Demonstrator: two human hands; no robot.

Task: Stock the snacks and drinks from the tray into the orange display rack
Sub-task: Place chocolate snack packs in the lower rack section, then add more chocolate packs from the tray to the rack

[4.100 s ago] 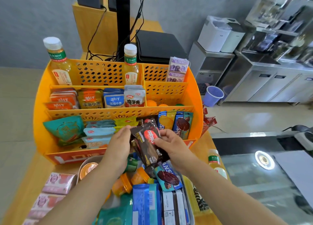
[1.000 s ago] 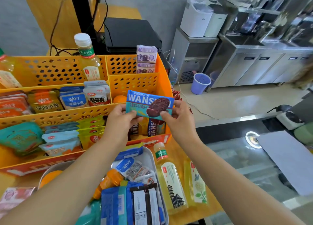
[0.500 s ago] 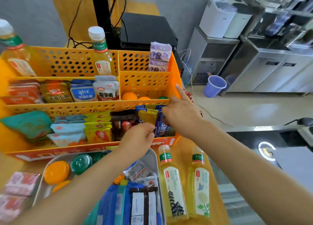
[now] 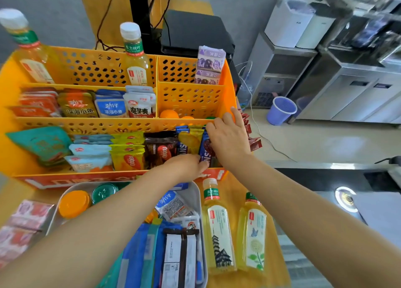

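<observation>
Altogether four tea bottles are seen: two standing in the back tier of the orange display rack [image 4: 191, 99], one at its left end [image 4: 28, 49] and one by the middle divider [image 4: 135, 57], and two lying side by side on the surface [image 4: 280, 255] right of the tray [image 4: 198, 198], the nearer one [image 4: 218, 229] touching the tray wall. Two purple cartons [image 4: 209, 67] are stacked in the back right compartment. Four groups of pouches are held in the middle tier, with orange caps beside them. Both hands are placed at the front tier's right end: the right hand [image 4: 230, 140] is spread over the upright blue biscuit packs [image 4: 205, 151], and the left hand [image 4: 186, 168] is pressed against their lower edge; whether it is pinching one cannot be told. One orange lid [image 4: 73, 203], one green lid [image 4: 104, 192] and blue packets are left in the tray.
</observation>
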